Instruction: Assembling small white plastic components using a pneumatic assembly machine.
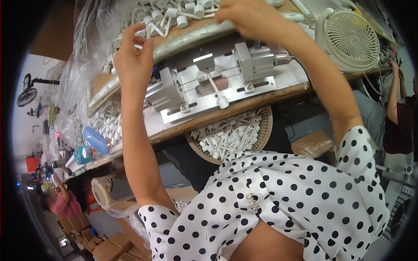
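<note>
Above the left end of a silver metal fixture (198, 106), my left hand (133, 61) is raised with thumb and fingers apart. A small white bit shows in the gap between them; whether it is touched is unclear. My right hand (250, 19) reaches over the far pile of white plastic parts (161, 15), each a stem with a round cap. Its fingers are bent together at the pile's edge, and what they hold is hidden. One white stemmed part (217, 91) leans at the middle of the fixture, beside a pinkish cylinder (207, 87).
A wrapped, rounded rail (187, 37) runs between pile and fixture. A round beige basket (266, 130) of white parts sits below the wooden bench edge (209, 122). A white fan (350, 39) stands at right. Other people (65, 202) are at both sides.
</note>
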`<state>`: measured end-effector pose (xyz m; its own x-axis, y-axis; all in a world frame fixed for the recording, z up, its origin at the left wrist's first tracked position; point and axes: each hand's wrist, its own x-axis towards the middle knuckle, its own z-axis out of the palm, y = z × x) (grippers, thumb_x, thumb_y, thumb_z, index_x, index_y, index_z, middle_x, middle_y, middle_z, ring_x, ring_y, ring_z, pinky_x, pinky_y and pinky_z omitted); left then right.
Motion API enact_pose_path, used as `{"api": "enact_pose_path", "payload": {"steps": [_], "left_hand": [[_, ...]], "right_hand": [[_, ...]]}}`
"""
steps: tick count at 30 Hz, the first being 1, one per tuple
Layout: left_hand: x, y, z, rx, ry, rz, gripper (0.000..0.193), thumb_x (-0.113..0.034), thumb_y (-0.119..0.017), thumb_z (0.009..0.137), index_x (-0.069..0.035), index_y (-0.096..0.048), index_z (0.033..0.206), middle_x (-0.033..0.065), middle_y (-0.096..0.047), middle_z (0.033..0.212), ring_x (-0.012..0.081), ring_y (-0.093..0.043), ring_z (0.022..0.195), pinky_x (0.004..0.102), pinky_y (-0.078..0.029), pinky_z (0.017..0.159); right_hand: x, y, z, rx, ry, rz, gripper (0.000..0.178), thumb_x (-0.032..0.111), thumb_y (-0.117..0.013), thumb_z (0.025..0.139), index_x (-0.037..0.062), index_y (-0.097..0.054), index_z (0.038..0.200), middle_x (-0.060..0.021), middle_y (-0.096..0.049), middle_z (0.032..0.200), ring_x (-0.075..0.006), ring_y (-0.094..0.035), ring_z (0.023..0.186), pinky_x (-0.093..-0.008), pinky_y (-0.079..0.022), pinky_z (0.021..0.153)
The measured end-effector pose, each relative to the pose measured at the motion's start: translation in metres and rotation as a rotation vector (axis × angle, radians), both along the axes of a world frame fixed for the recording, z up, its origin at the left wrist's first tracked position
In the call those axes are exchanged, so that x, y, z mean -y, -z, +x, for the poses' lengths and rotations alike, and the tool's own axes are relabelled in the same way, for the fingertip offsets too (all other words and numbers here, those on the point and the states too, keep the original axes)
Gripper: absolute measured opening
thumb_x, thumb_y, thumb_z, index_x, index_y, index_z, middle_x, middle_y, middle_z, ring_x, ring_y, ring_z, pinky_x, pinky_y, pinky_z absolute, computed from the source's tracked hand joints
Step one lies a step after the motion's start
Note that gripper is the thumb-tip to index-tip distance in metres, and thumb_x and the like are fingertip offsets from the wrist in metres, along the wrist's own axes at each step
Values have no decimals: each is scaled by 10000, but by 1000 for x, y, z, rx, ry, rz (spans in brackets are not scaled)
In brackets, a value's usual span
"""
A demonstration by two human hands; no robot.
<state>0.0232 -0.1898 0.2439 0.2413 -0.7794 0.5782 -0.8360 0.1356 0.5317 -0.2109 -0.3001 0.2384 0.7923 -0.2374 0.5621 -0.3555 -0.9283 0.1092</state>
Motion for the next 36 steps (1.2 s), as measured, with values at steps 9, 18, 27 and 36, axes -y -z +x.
{"api": "enact_pose_path", "payload": {"steps": [9, 18, 27, 36], "left_hand": [[80, -2, 27, -287, 104, 55, 223, -162, -592, 821, -102, -608, 1034, 27, -617, 793, 95, -576, 557, 195, -353, 391], [75, -25, 68, -1319, 149, 145, 312, -69, -510, 865, 70, -401, 1123, 194, -523, 1008, 333, -592, 829, 304, -494, 599], [0, -15, 41, -1068, 410, 47, 367, -46, -504, 865, 95, -418, 1193, 190, -512, 1131, 244, -571, 941, 257, -487, 762], [-87, 70, -70, -741, 242, -42, 318, 5, -611, 784, 16, -547, 1095, 147, -540, 1132, 185, -534, 1029, 291, -451, 886]], "right_hand": [[25, -20, -25, -286, 66, 202, 158, 104, -523, 736, 38, -622, 840, -179, -584, 854, -331, -576, 815, -396, -459, 722], [-79, 51, -5, 122, -446, 377, 173, 96, -634, 662, 25, -591, 814, -95, -578, 783, -245, -574, 819, -345, -469, 708], [-78, 66, 15, 4, -321, 221, 77, 113, -606, 639, 56, -562, 667, -70, -563, 679, -220, -563, 711, -336, -466, 648], [4, -4, -2, -57, 0, 92, 122, 91, -520, 721, 51, -597, 807, -142, -587, 862, -317, -571, 822, -398, -457, 721]]}}
